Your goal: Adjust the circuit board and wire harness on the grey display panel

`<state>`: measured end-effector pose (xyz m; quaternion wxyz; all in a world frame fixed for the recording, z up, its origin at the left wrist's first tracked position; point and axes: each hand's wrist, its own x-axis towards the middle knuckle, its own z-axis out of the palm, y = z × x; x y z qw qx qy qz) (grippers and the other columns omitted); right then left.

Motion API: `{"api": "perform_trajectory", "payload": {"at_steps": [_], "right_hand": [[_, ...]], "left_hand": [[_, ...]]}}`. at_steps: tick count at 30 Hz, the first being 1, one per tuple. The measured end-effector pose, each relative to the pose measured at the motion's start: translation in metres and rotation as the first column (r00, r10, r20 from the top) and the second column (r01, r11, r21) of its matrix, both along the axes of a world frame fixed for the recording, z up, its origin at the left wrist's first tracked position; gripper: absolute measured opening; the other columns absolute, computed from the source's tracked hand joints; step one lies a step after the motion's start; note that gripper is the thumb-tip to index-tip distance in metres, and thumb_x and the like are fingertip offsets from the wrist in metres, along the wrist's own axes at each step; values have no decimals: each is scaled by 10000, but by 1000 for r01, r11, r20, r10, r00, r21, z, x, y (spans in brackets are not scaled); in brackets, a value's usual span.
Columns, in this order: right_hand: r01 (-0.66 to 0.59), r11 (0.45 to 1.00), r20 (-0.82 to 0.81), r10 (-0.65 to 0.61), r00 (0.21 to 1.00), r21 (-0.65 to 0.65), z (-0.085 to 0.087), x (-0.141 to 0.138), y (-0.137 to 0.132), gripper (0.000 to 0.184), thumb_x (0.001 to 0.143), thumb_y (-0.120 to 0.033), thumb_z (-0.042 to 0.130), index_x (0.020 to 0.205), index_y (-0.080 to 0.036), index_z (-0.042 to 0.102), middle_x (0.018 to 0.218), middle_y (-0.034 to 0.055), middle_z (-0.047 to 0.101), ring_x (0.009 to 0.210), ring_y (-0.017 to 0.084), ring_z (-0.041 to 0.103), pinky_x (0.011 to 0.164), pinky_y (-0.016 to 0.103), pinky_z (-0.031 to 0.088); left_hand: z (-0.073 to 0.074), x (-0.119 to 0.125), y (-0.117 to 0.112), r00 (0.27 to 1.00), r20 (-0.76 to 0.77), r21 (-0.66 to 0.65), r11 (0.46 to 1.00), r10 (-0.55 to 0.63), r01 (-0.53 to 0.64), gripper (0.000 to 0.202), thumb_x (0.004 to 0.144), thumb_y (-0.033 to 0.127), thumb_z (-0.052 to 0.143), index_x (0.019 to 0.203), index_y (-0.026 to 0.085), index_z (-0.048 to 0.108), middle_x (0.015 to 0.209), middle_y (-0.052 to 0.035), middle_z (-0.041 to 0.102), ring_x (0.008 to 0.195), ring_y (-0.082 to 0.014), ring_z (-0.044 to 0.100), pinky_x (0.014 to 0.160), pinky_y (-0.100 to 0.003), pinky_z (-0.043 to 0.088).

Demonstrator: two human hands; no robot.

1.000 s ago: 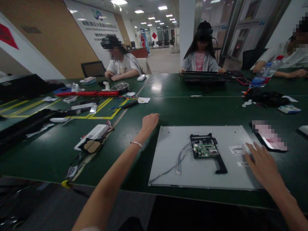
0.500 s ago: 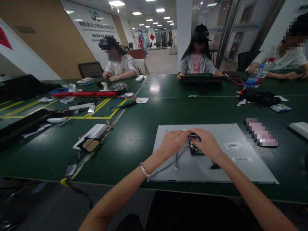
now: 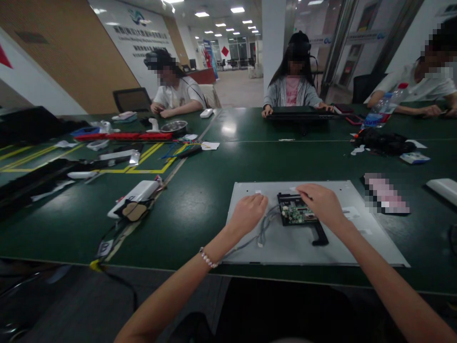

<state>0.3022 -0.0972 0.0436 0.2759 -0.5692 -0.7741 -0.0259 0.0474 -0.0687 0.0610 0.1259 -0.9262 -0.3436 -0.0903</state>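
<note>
Two bare hands are over a pale flat panel [image 3: 285, 248], which lies on the green table [image 3: 189, 214] right of centre in the lower half of the frame. Near the panel's middle, a black bracket [image 3: 320, 235] carries a green circuit board [image 3: 297, 214], with grey cables [image 3: 263, 227] trailing toward lower left. The left hand [image 3: 249, 210], left of the bracket, is loosely curled; whether it grips anything cannot be told. The right hand [image 3: 319, 202] covers the bracket's upper right, fingers drawn together, its hold unclear. One beaded bracelet [image 3: 208, 257] circles the left wrist.
</note>
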Motion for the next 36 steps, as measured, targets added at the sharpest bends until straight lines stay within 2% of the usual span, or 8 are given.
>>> {"api": "perform_trajectory", "payload": {"at_steps": [4,8,12,16,18,21,27,36], "right_hand": [[52,994,198,-32,980,-95,-12,18,15,289,954,-172,456,1058,-177,725,1142,117,721,1036,256,663,893,389,516],[31,988,234,5,972,-149,-22,22,22,269,914,-122,487,990,-171,741,1114,121,728,1027,247,669,909,370,507],[25,984,238,19,971,-179,-26,22,24,277,908,-116,482,991,-166,742,1079,123,736,1027,237,671,923,360,503],[32,982,237,14,972,-187,-24,21,23,292,934,-150,454,1020,-172,732,1059,116,740,1026,231,671,916,360,510],[31,982,235,14,972,-188,-24,21,22,301,955,-179,436,1041,-174,724,1075,112,737,1031,230,670,911,358,513],[14,981,237,34,971,-195,-24,23,21,292,965,-194,442,1060,-182,718,1101,104,731,1045,228,667,911,352,511],[-8,980,235,55,970,-197,-26,26,25,285,938,-145,466,1069,-186,716,1079,104,735,1031,233,671,902,367,512],[7,982,193,31,981,-191,-28,26,22,309,926,-152,452,1106,-185,701,1120,103,721,1046,228,658,913,369,507]], "left_hand": [[-13,-3,3,994,-65,-98,991,86,-93,227,959,214,481,853,116,656,836,-122,699,795,-240,679,715,-343,498],[-13,0,-1,996,-9,-149,985,92,-92,352,971,408,487,867,124,668,896,-134,707,891,-277,678,797,-404,512],[-10,15,-11,987,148,-244,969,65,-28,369,970,413,488,1185,132,595,1195,-146,666,1090,-268,642,921,-410,507],[-20,33,-21,977,212,-329,942,8,64,646,886,483,602,1405,145,421,1442,-181,492,1266,-315,542,1028,-447,464],[-27,40,-23,979,201,-351,933,-7,79,695,857,477,641,1418,140,408,1468,-199,452,1291,-335,518,1045,-461,454],[-32,43,-20,982,186,-366,924,-44,111,592,865,378,649,1371,135,461,1446,-194,478,1316,-319,496,1079,-444,433],[-30,41,-10,971,211,-393,900,-113,190,521,878,325,646,1350,169,489,1415,-157,526,1336,-288,483,1095,-453,426],[-34,43,-11,970,224,-389,903,-99,182,518,879,312,637,1349,145,498,1421,-171,515,1335,-298,481,1101,-455,424]]}}
